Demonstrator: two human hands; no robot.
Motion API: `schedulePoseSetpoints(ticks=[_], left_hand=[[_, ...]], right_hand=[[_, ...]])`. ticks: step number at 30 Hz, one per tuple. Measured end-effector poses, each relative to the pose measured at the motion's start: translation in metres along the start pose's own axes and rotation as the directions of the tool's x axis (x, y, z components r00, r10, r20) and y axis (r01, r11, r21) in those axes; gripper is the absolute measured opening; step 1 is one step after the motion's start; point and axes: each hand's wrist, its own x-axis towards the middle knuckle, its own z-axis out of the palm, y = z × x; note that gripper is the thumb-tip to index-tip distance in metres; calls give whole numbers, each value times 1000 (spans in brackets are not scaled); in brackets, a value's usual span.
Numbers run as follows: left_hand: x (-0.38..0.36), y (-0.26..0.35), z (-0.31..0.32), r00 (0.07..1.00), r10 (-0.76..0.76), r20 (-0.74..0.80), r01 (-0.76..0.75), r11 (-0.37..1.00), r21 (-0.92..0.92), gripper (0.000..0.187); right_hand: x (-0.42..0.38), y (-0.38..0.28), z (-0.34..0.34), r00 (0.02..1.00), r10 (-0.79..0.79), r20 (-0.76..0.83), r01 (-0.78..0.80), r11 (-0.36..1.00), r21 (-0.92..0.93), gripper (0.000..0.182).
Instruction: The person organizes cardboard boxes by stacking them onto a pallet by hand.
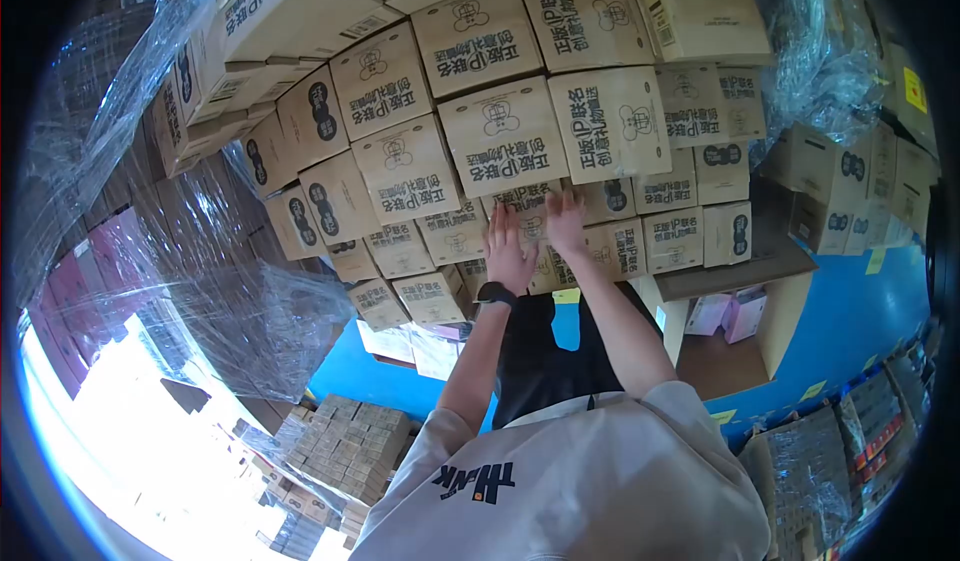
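Note:
My left hand (pixel 510 253), with a dark watch (pixel 495 294) on the wrist, lies against the front of a brown carton (pixel 526 199) in the stack. Its fingers are stretched out, nothing held in them. To the right, my right hand (pixel 566 224) reaches to the same carton's right side, fingers apart and fingertips at the cardboard. Directly above sits a larger-looking carton (pixel 503 131) with black printed characters and a cartoon figure. Another printed carton (pixel 610 121) stands beside it. Below my hands, a carton (pixel 547 273) is partly covered by my arms.
Clear plastic wrap (pixel 120 111) hangs down the left, with more wrap (pixel 805 51) at the right. An open-fronted carton (pixel 725 376) holding pink boxes (pixel 742 315) is at lower right. Blue floor (pixel 840 291) shows beyond it. Small cartons (pixel 345 446) are stacked at lower left.

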Motion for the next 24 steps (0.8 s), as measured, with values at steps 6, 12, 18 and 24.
schedulePoseSetpoints(ticks=[6, 12, 18, 24], left_hand=[[0, 1, 6, 998, -52, 47, 47, 994, 102, 75], [5, 58, -49, 996, 66, -60, -83, 934, -346, 43], [60, 145, -96, 978, 196, -64, -191, 743, -641, 28], [124, 187, -104, 967, 154, -202, -252, 674, -694, 41]], right_hand=[[-17, -27, -83, 972, -30, 234, -47, 948, 315, 46], [39, -93, -282, 939, -306, -159, 340, 744, 575, 54], [201, -115, -330, 920, 356, 166, -271, 270, 924, 82], [156, -112, -306, 947, 309, -87, 7, 250, 968, 80]])
